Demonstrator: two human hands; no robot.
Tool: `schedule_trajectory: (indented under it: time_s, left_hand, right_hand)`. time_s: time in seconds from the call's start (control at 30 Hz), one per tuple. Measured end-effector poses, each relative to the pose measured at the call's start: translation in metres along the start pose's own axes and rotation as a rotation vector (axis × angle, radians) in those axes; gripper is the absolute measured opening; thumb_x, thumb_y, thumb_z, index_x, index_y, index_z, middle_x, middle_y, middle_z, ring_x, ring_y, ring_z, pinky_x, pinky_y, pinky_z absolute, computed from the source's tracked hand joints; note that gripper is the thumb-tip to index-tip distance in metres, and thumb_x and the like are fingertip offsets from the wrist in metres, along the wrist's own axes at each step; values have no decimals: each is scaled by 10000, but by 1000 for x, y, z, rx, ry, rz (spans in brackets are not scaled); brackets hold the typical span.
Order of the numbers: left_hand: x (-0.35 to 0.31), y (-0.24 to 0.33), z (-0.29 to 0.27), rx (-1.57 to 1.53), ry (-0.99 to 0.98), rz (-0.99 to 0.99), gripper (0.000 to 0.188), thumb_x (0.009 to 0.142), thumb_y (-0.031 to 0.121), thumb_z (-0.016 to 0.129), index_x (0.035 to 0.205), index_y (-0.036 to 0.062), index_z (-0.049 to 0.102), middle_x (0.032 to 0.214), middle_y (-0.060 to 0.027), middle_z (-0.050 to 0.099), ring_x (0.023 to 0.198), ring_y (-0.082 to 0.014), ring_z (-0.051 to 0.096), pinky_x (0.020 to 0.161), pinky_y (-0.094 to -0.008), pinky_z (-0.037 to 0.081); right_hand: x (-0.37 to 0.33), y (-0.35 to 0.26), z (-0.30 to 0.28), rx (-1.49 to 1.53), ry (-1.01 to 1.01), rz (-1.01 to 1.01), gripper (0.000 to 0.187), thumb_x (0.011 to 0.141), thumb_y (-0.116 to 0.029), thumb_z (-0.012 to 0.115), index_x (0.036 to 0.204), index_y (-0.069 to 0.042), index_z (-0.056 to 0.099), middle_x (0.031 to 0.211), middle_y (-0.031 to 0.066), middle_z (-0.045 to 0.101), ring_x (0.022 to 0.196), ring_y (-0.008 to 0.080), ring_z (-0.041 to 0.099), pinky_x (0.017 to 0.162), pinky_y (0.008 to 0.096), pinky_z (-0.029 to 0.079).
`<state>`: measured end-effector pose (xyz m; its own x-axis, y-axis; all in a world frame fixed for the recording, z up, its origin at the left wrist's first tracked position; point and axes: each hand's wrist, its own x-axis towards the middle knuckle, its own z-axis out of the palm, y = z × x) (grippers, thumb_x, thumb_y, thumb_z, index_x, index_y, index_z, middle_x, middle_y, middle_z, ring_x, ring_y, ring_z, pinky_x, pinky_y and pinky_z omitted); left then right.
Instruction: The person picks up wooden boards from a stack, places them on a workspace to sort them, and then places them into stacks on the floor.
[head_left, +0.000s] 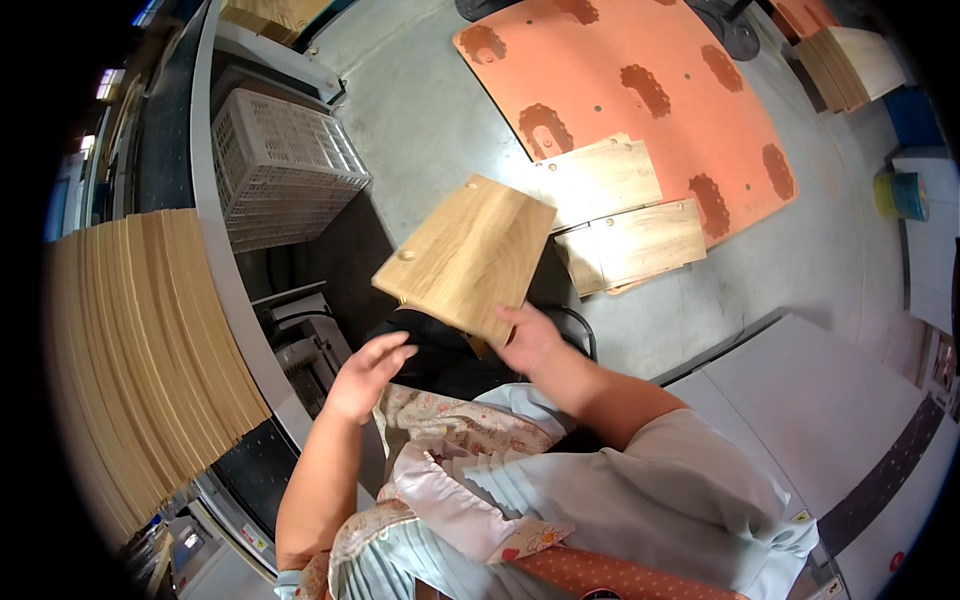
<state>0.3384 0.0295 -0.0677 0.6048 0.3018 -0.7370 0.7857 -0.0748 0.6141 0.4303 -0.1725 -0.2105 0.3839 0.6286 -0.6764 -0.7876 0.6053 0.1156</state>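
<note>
A light wood-grain board (478,245) with a round hole near one corner is tilted in front of me. My right hand (530,342) grips it by its near right corner, thumb on the upper face. To the left of the board my left hand (370,375) is raised, fingers apart and nothing in them, not touching the board. On the floor side, two low piles of similar wooden boards (655,240) lie at the near edge of an orange pallet (690,130).
At my left a long row of stacked boards (150,350) rests on a grey-framed machine table (207,130). A white plastic crate (285,150) stands beyond it. A grey cabinet (810,390) is at right. Another stack of boards (850,65) sits far right.
</note>
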Motion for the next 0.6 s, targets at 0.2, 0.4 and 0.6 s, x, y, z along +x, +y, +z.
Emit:
schedule_trajectory:
  time_s: [0.2, 0.4, 0.6]
  left_hand:
    - [-88, -81, -53, 1965, -439, -223, 312, 851, 241, 486, 1032, 90, 690, 1005, -81, 660, 1117, -258, 516, 1075, -565, 175]
    - [-87, -109, -62, 1877, -666, -451, 314, 856, 257, 475, 1023, 118, 701, 1054, -69, 658, 1117, -252, 513, 1110, -497, 109]
    - [-82, -93, -53, 1928, -712, -517, 311, 855, 252, 467, 1031, 151, 703, 1086, -62, 654, 1145, -238, 505, 1116, -441, 123]
  right_hand:
    - [80, -91, -108, 47, 351, -183, 298, 775, 90, 558, 1060, 9, 523, 1075, 147, 591, 953, 320, 596, 807, 462, 519]
    - [67, -157, -190, 24, 494, -494, 446, 816, 36, 513, 1252, -34, 450, 1168, 165, 556, 1055, 349, 556, 891, 480, 480]
    - [46, -222, -225, 112, 762, -687, 414, 856, 28, 523, 1242, -52, 397, 1258, 143, 479, 1144, 305, 492, 906, 520, 462]
